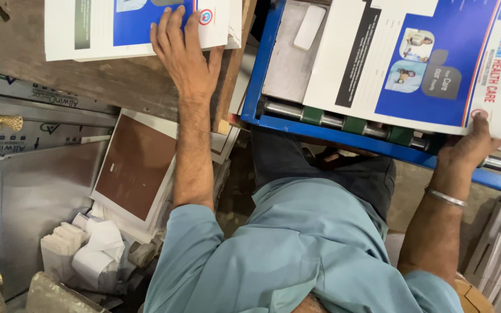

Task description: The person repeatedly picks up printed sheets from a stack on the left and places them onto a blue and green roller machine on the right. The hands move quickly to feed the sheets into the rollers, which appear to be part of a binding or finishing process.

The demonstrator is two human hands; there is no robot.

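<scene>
Head camera looks straight down on a person in a light blue shirt (297, 243), arms spread to either side.

At the upper left of the frame the left hand (184, 55) lies flat, fingers stretched out and open, on a stack of printed sheets (100, 29) that rests on a worn wooden board (76, 75). It closes on nothing; the palm sits on the board's bare wood and the fingertips press the blue and white sheet near its lower right corner.

At the right of the frame the right hand (468, 145) pinches the lower right corner of a large printed sheet (413, 64), thumb on top, the other fingers hidden beneath the paper. A metal bangle (445, 197) circles that wrist. This sheet lies across a blue-framed machine (268, 75), its near edge just above a roller with green rings (355, 124) that runs from left to lower right. The sheet's long axis runs across the frame, roughly along the roller, so nearly all of it stretches up and to the left of the grip. The right hand alone touches it; the left hand is well apart on the other stack, with the machine's blue side rail between them.

Lower left, below the board, lie a brown panel with a white border (134, 165), a grey metal plate (42, 197) and bundles of folded white paper (88, 246).
</scene>
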